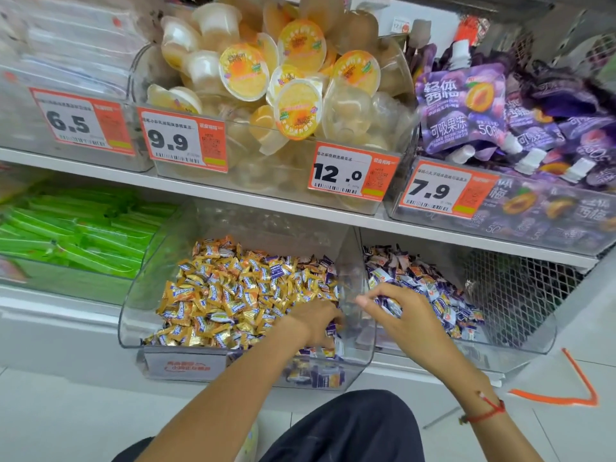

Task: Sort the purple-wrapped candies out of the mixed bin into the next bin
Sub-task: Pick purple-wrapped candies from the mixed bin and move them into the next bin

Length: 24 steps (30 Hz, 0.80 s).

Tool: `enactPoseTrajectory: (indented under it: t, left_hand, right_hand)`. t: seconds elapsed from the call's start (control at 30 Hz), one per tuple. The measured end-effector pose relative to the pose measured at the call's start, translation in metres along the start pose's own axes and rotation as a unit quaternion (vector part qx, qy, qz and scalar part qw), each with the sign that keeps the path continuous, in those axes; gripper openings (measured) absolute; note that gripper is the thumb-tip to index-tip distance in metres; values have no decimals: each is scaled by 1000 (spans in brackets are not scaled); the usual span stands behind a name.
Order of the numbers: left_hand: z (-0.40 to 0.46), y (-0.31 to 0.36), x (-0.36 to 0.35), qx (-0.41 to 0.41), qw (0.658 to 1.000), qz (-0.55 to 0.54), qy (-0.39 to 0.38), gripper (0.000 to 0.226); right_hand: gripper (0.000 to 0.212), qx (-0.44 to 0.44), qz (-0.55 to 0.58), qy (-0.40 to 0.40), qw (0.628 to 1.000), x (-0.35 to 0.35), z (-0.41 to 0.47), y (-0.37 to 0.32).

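In the clear plastic mixed bin [186, 261] heaped with gold-wrapped candies [213, 295], the left hand [315, 323] digs at its right edge, fingers curled around purple-wrapped candies [333, 331]; right of that bin, over the neighbouring clear bin [533, 335], the right hand [400, 311] clutches several purple-wrapped candies

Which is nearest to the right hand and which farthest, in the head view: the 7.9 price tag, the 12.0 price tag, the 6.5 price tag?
From the right hand:
1. 7.9 price tag, above it, on the upper shelf's right bin.
2. 12.0 price tag, up and to the left, on the jelly cup bin.
3. 6.5 price tag, far left on the upper shelf.
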<state>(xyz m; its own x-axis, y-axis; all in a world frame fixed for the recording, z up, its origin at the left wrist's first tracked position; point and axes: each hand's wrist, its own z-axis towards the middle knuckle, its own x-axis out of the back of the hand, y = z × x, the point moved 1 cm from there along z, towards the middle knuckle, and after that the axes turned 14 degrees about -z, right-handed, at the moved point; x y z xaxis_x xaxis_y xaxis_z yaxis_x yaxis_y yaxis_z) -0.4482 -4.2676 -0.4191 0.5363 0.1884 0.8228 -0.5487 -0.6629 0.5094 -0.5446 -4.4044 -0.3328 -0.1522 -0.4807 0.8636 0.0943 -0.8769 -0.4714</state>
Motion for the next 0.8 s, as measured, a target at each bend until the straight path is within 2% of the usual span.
enactPoseTrajectory:
  t: [0.07, 0.13, 0.2, 0.23, 0.27, 0.33, 0.43, 0.53, 0.6, 0.67, 0.73, 0.8]
  left_hand:
    - [2, -6, 2, -7, 1000, -6, 12, 29]
    - [-1, -12, 5, -11, 999, -27, 17, 25]
    - [-9, -18, 7, -3, 996, -76, 51, 23]
    - [-16, -19, 9, 6, 987, -133, 84, 22]
    - [-25, -21, 10, 15, 969, -214, 124, 22]
    - [-50, -20, 16, 18, 901, -378, 210, 22]
    - [-87, -10, 25, 2, 802, -510, 310, 23]
    - [-112, -1, 30, -17, 754, -559, 344, 24]
    - [-121, -2, 30, -21, 748, -558, 359, 30]
    - [-125, -9, 30, -23, 753, -542, 372, 46]
    - [-126, -19, 29, -16, 767, -518, 378, 64]
    - [-124, -29, 26, 6, 808, -461, 368, 64]
  right_hand:
    - [37, -21, -7, 20, 1000, 2, -4, 7]
    - [43, -33, -2, 24, 999, 2, -7, 9]
    - [40, -24, 4, 5, 1000, 0, -6, 5]
    - [34, -21, 2, -17, 1000, -2, -4, 2]
    - [24, -18, 0, -38, 999, -4, -3, -2]
    - [6, -17, 0, -62, 998, -10, 0, -13]
    - [17, -44, 37, -60, 997, -30, 9, -31]
    - [45, -89, 100, -103, 986, -58, 26, -47]
    - [64, -117, 143, -128, 974, -74, 33, -54]
    - [49, -123, 183, -108, 969, -73, 34, -61]
    - [33, -104, 213, -12, 971, -59, 29, -63]
    - [17, -81, 206, 123, 967, -40, 21, -53]
